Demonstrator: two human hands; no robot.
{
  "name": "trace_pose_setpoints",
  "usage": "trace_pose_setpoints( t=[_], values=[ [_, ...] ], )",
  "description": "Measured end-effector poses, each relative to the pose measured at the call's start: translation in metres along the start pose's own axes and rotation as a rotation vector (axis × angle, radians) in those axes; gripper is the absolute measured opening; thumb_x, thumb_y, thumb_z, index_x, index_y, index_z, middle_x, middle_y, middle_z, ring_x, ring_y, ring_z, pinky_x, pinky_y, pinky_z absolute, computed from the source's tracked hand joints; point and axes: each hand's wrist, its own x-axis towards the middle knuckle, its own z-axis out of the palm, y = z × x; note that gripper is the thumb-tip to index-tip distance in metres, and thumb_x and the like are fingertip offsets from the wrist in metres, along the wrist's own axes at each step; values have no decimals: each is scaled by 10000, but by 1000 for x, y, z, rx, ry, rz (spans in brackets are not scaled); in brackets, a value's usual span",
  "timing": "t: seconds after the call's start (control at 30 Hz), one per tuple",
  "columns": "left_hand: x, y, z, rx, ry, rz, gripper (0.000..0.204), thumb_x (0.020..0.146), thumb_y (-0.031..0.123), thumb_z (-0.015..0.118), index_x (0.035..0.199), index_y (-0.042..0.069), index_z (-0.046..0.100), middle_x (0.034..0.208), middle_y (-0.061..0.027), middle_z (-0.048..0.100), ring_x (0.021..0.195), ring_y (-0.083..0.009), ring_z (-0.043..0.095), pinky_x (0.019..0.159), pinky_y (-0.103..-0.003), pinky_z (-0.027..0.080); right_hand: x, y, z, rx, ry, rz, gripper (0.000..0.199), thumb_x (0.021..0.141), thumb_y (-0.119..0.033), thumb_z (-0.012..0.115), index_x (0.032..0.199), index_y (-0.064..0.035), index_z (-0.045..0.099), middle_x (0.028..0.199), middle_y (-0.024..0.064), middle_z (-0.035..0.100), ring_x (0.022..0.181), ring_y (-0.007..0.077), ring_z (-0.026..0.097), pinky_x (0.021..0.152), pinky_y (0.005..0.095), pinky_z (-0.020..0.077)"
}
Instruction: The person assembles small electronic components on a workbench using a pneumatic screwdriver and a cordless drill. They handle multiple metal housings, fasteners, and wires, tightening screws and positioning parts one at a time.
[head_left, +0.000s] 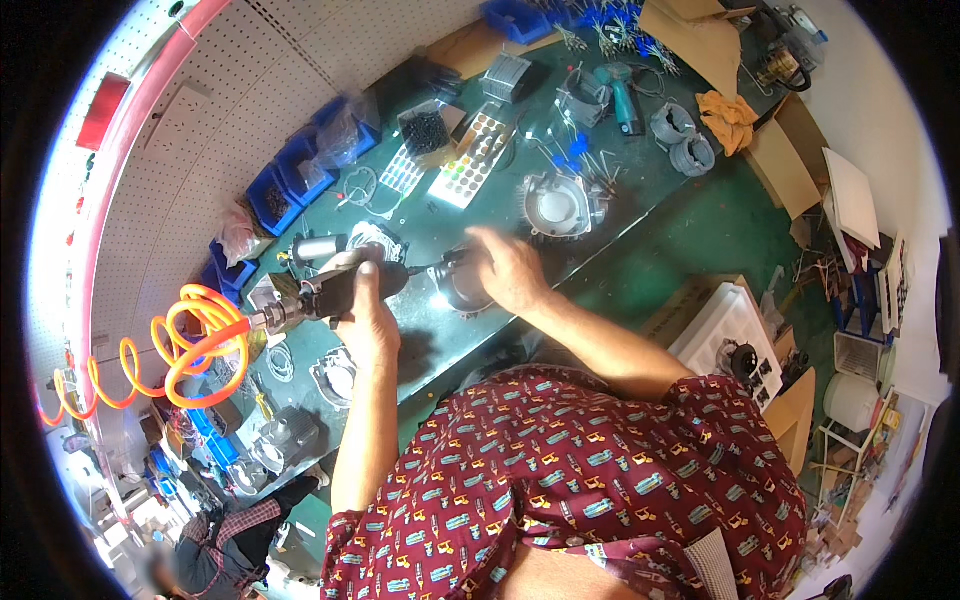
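Note:
My left hand (370, 318) is wrapped round a dark air screwdriver (338, 294), held level with its bit pointing right. An orange coiled hose (207, 335) runs from its back end. The bit reaches the side of a round dark metal housing (458, 290) on the green bench. On the housing's right side, my right hand (512, 272) grips the rim with its index finger stretched out; its other fingertips are partly hidden. Just beyond stands a silver cast housing (560, 208) with a round opening.
Blue bins (300, 165) line the pegboard at the left. Further back are a box of small black parts (425, 130), a sheet of round stickers (472, 160), a teal power tool (625, 102) and an orange cloth (727, 122). At left, another person (225, 545) is nearby.

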Motion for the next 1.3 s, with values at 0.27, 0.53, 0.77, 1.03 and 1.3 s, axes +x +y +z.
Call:
trace_pose_setpoints(
  t=[0.27, 0.53, 0.77, 1.03, 1.3],
  values=[
    [6, 19, 34, 271, -171, 4, 217, 850, 32, 734, 1058, 41, 673, 1021, -45, 668, 954, -158, 626, 869, -324, 508, -2, 46, 17, -238, -40, -103, 465, 826, -113, 679, 1284, -58, 616, 1308, 162, 602, 1205, 358, 552, 994, 478, 425],
    [10, 16, 68, 338, -428, -33, 357, 860, -21, 653, 1211, 12, 599, 1164, -127, 697, 1066, -199, 655, 934, -362, 534, -4, 54, 22, -241, -1, -163, 353, 844, -58, 623, 1196, -89, 641, 1140, 106, 651, 1074, 314, 614, 878, 458, 457],
    [5, 16, 60, 430, -544, -17, 247, 873, 13, 677, 1103, 23, 589, 1122, -135, 690, 1006, -198, 637, 922, -350, 517, -1, 60, 33, -245, -41, -128, 349, 858, -76, 591, 1205, -77, 633, 1158, 99, 645, 1106, 296, 596, 894, 468, 436],
    [-2, 14, 60, 395, -466, 5, 232, 843, -60, 656, 1041, 39, 585, 1058, -122, 684, 1019, -206, 648, 903, -367, 529, 0, 57, 37, -229, -52, -156, 360, 856, -84, 592, 1214, -73, 626, 1150, 99, 642, 1082, 293, 595, 890, 467, 436],
    [-3, 26, 67, 330, -336, -3, 358, 848, -103, 646, 1176, 29, 597, 1202, -165, 667, 1142, -271, 645, 1023, -424, 505, 1, 49, 35, -266, 43, -212, 322, 825, -89, 632, 1145, -54, 635, 1033, 127, 655, 974, 328, 620, 810, 484, 468]
  ],
)
